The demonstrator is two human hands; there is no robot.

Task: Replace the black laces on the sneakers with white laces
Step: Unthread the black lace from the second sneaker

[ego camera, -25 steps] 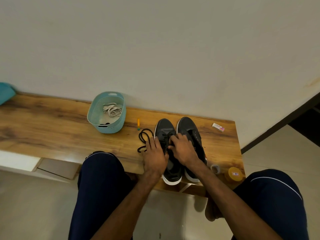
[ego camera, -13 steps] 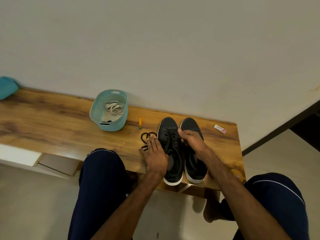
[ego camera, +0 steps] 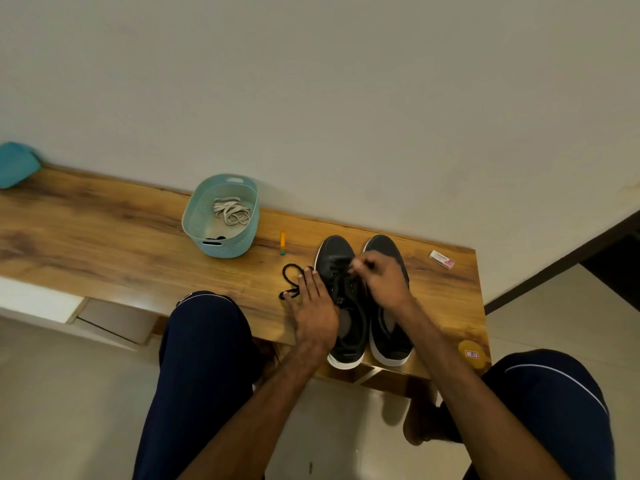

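Two black sneakers with white soles stand side by side on the wooden bench [ego camera: 104, 237], toes toward the wall. My left hand [ego camera: 317, 306] lies flat with straight fingers along the left sneaker [ego camera: 337, 261], holding it down. My right hand [ego camera: 381, 278] reaches over the right sneaker [ego camera: 389, 337] and pinches the black lace at the left sneaker's front eyelets. A loose black lace [ego camera: 289, 282] lies looped on the bench just left of my left hand. White laces [ego camera: 232, 211] lie coiled in a light blue basket [ego camera: 204, 216] to the left.
A small orange and green stick [ego camera: 283, 243] lies between basket and sneakers. A white eraser [ego camera: 441, 259] sits at the bench's right end, a yellow lidded jar [ego camera: 471, 353] at its near right corner. A teal object [ego camera: 15, 164] is at the far left. My knees flank the bench.
My right hand has moved from the sneakers' tongues forward to the toe end of the left sneaker's lacing. My left hand has slid slightly forward along the left sneaker.
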